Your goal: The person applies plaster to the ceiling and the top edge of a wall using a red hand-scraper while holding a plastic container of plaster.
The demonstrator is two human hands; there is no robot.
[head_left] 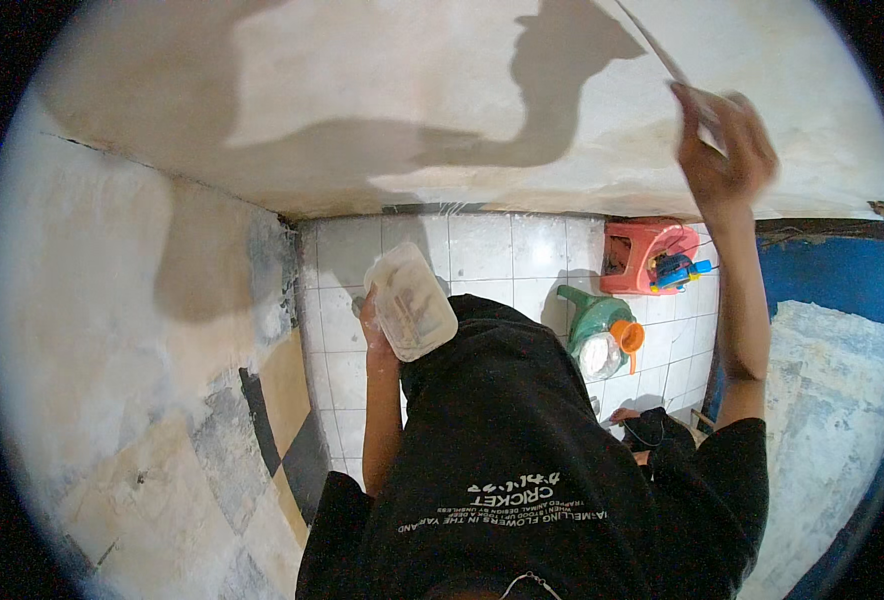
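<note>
My left hand (371, 318) grips the side of a translucent rectangular plastic tub (412, 300), with off-white paste smeared inside. Up at the right, my right hand (728, 150) is closed around a thin flat scraper (662, 55), seen nearly edge-on. The scraper reaches up and left against the pale plastered wall (362, 80), though its contact with the surface is hard to make out. Slight motion blur softens the right fingers. Shadows of my arm and the scraper fall across the wall.
White floor tiles (482, 245) lie below. A pink plastic stool (634, 235) bears a blue-and-yellow tool (682, 270). Nearby stand a green container (587, 312), an orange cup (626, 335) and a white bag (599, 357). A patchy wall (142, 400) rises left; a blue-and-white surface (822, 380) is right.
</note>
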